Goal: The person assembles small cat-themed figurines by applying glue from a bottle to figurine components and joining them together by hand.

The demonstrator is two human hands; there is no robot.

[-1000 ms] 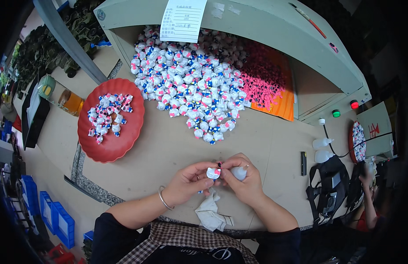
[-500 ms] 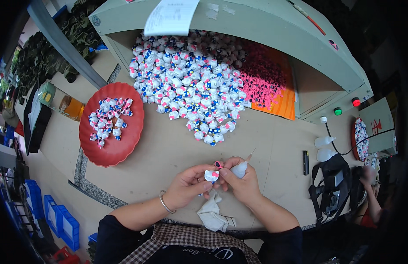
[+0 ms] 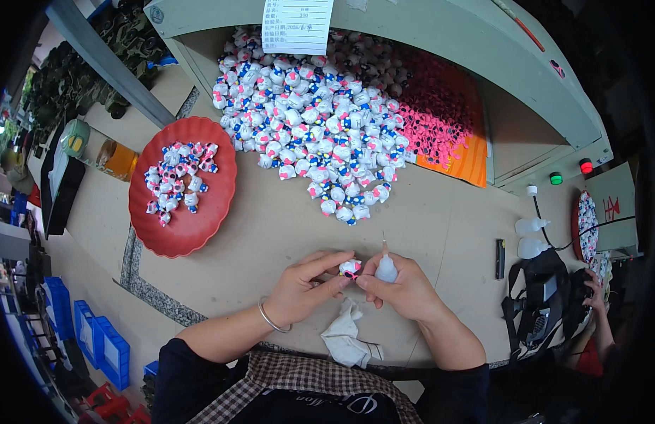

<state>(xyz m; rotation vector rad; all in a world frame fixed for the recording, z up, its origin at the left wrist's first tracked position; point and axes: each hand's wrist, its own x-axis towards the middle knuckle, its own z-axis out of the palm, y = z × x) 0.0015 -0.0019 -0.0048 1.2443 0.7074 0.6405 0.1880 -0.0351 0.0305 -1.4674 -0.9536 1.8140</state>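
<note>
My left hand (image 3: pixel 306 286) is closed on a small white cat figurine (image 3: pixel 350 266) with a pink bow, held above the near middle of the table. A tiny pair of pink sunglasses (image 3: pixel 351 275) lies against the figurine's face, with the fingertips of both hands at it. My right hand (image 3: pixel 409 290) also grips a white needle-tipped squeeze bottle (image 3: pixel 386 270), its thin tip pointing up and away from me. On the table below, near my right wrist, is a crumpled white cloth (image 3: pixel 349 338).
A big heap of cat figurines (image 3: pixel 306 127) spills from under a grey-green shelf (image 3: pixel 440 28), beside pink sunglasses (image 3: pixel 433 127) on an orange sheet (image 3: pixel 465 164). Left stands a red scalloped dish (image 3: pixel 183 240) holding figurines. A black bag (image 3: pixel 536 300) lies right, near another person's hand (image 3: pixel 594 290).
The pink sunglasses have moved from above the figurine onto its face, and the figurine has tilted back. The squeeze bottle stands more upright. The whole view has shifted slightly.
</note>
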